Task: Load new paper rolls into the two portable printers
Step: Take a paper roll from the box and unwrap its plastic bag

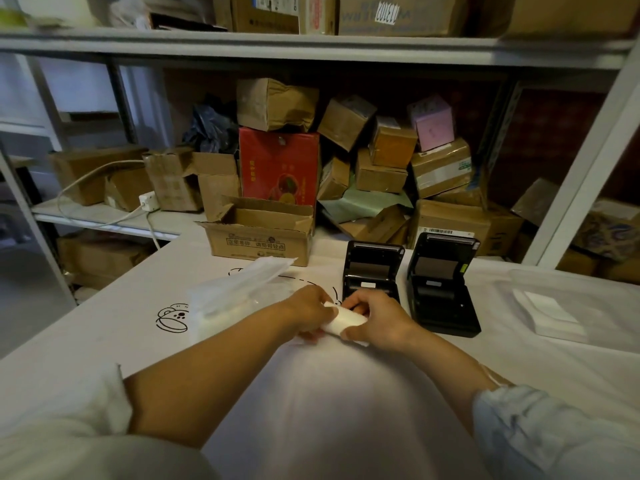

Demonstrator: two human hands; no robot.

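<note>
One white paper roll [346, 322], gripped at both ends between my left hand [306, 306] and right hand [375, 317], near centre of white table [450, 358]. Two black portable printers, lids open: left printer [372, 271], right printer [441, 285], just beyond. Clear plastic bag [235, 292], left.

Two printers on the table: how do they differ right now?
The left printer stands right behind the hands, its front hidden by the right hand; the right printer shows in full, with no hand near it. The right printer reaches nearer the person and looks larger in the head view. The left hand and right hand hold a white paper roll in front of the left printer. Both are black with lids open.
</note>
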